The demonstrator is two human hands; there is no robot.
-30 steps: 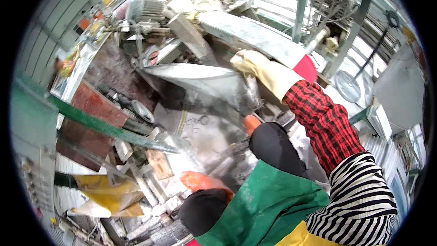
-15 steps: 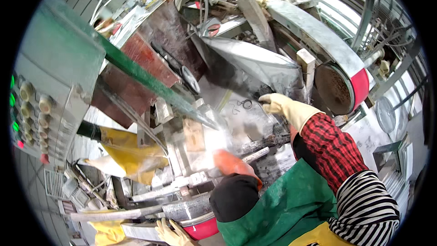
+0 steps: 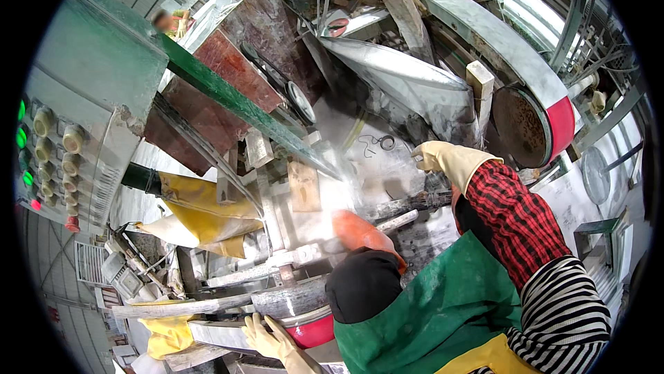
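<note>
At the lower edge of the frame: one green apron [image 3: 429,305], yellow trim; to its left, one black knee [image 3: 363,287], with an orange boot [image 3: 363,232] just beyond. Same edge, left of centre: one near guard [image 3: 220,334], pale, long, red at its right end. Left hand [image 3: 268,337], cream glove, laid over this guard, fingers spread wide. Lower right: one striped sleeve [image 3: 564,312], running up into one checked cuff [image 3: 515,215], red and black. Right of centre: right hand [image 3: 448,159], cream glove, fingers together and partly bent; whether it grips anything cannot be told. Just left of it: one coil of dark cord [image 3: 386,143], on grey floor. Left of centre: one wood block [image 3: 304,188]; one yellow sheet [image 3: 200,208], creased. Left edge: one control box [image 3: 104,62], grey-green, rows of knobs, lights green and red. Upper centre: one pale plate [image 3: 401,73], tilted; one wood post [image 3: 479,94] at its right end. Upper right: one far guard [image 3: 494,38], pale, red-ended. Upper left: brown panels [image 3: 235,73]; beyond, one person [image 3: 181,22], small.
</note>
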